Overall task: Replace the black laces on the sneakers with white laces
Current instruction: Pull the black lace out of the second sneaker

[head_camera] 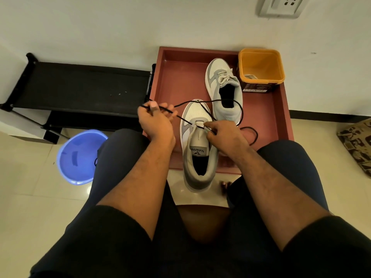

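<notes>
Both hands work over the near sneaker, centre of frame. Left hand [155,115], centre-left, has its fingers curled round one run of the thin black cord lace [226,101], drawn out taut to the left, probably to take up slack as it comes free. Right hand [218,132], just right of centre, pinches the same lace at the lowest eyelets, beside the tongue; judged to be easing it out of the last holes. Lace loops away over the far shoe's collar and down to the tray at centre-right.

Largest to smallest:

- Shallow reddish-brown rectangular tray [180,81], upper centre, on the floor against the wall; it carries both shoes and keeps the work in one place.
- Black fabric-shelved shoe rack [80,87], upper left, beside the tray.
- Round blue plastic basin [78,157], left, on the floor by the person's knee.
- Near grey-and-white low-top sneaker [197,149], heel overhanging the tray's near edge towards the person, within easy reach; almost unlaced.
- Far grey-and-white sneaker with white laces [223,87], upper centre, set back out of the way, apparently finished.
- Square orange plastic tub [261,65], tray's upper right corner; something pale lies inside, possibly the spare white lace, cannot tell.

Floor: glossy cream tiles. Pale wall, dark skirting on the right, socket plate [281,6] upper right, patterned cushion or mat [357,143] at right edge.
</notes>
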`<act>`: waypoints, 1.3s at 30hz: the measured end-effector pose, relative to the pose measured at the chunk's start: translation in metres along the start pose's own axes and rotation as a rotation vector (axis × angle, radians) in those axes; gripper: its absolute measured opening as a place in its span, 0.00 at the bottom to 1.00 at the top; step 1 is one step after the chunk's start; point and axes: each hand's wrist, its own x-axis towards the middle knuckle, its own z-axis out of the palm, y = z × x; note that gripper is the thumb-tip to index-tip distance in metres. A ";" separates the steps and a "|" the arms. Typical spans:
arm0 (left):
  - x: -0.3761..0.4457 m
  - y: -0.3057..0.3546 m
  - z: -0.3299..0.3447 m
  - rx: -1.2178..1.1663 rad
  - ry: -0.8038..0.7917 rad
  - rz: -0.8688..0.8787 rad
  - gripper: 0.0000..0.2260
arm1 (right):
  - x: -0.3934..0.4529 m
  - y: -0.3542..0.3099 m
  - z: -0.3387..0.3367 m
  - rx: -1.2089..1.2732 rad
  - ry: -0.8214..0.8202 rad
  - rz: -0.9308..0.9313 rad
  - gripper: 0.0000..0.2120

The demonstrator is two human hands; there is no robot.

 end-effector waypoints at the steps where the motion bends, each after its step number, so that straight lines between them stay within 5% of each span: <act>1: 0.001 0.006 -0.001 -0.023 0.025 0.038 0.04 | 0.000 0.000 0.000 0.001 0.007 0.001 0.19; 4: 0.006 0.022 -0.009 0.219 -0.017 0.222 0.05 | 0.000 0.003 0.002 0.016 0.022 0.014 0.15; 9: 0.004 0.039 -0.023 1.153 -0.252 0.361 0.09 | 0.007 0.007 0.010 -0.049 0.011 -0.006 0.12; 14: -0.027 0.028 -0.003 1.183 -0.205 0.707 0.27 | 0.006 0.004 0.010 -0.075 0.015 -0.034 0.12; 17: -0.022 0.009 0.002 1.535 -0.384 0.806 0.21 | 0.007 0.004 0.011 -0.079 0.029 -0.045 0.12; 19: -0.015 -0.003 -0.001 1.700 -0.485 0.670 0.16 | 0.007 0.005 0.011 -0.088 0.039 -0.054 0.11; 22: -0.009 -0.014 -0.001 1.748 -0.516 0.501 0.13 | 0.007 0.005 0.011 -0.112 0.042 -0.069 0.11; 25: -0.007 -0.020 -0.001 1.575 -0.490 0.542 0.09 | 0.007 0.005 0.011 -0.124 0.041 -0.069 0.11; 33: 0.029 0.028 -0.008 0.369 0.221 0.625 0.07 | 0.006 0.004 0.008 -0.094 0.035 -0.047 0.15; 36: 0.023 0.031 -0.005 0.587 0.065 0.656 0.27 | 0.005 0.003 0.009 -0.088 0.049 -0.047 0.13; 37: 0.019 0.025 -0.001 0.844 -0.058 0.659 0.33 | 0.005 0.003 0.009 -0.080 0.051 -0.045 0.13; 39: 0.008 0.009 0.003 1.356 -0.346 0.699 0.29 | 0.005 0.003 0.008 -0.062 0.054 -0.042 0.14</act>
